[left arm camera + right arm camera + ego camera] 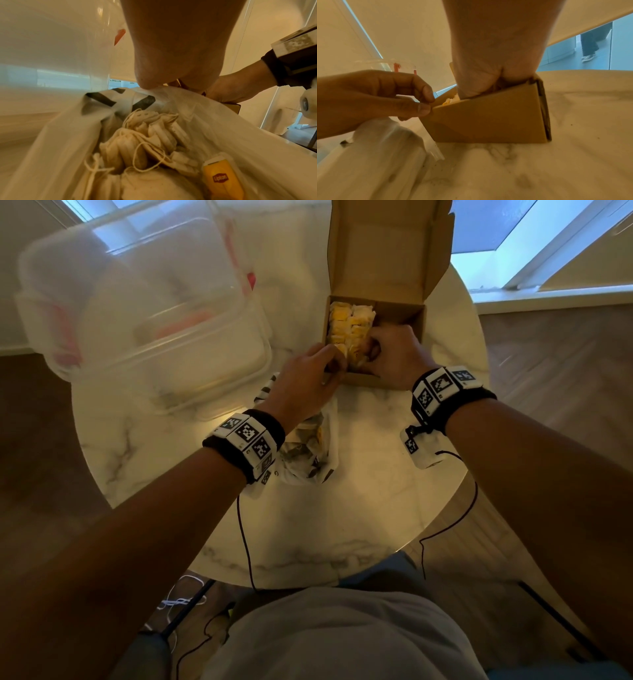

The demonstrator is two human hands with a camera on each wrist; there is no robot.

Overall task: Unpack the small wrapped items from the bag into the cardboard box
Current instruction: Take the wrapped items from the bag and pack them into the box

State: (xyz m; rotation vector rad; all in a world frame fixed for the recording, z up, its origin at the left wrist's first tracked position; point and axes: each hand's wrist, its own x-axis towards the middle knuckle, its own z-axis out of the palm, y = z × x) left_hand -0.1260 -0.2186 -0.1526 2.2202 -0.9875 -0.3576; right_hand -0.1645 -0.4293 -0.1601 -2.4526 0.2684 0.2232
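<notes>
**Both hands at the box**

The left hand (308, 371) pinches the near corner of the cardboard box (399, 313). The right hand (390, 354) reaches inside among the wrapped items (349, 326) (its grasp is hidden). The bag (308, 446) lies on the surface (342, 525) just beside the box.

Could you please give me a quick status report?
Left hand pinches cardboard box corner. Right hand inside box, on wrapped items. Bag still holds tea bags.

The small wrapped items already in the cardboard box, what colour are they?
Yellow and white wrapped items, clearest in the head view.
</notes>
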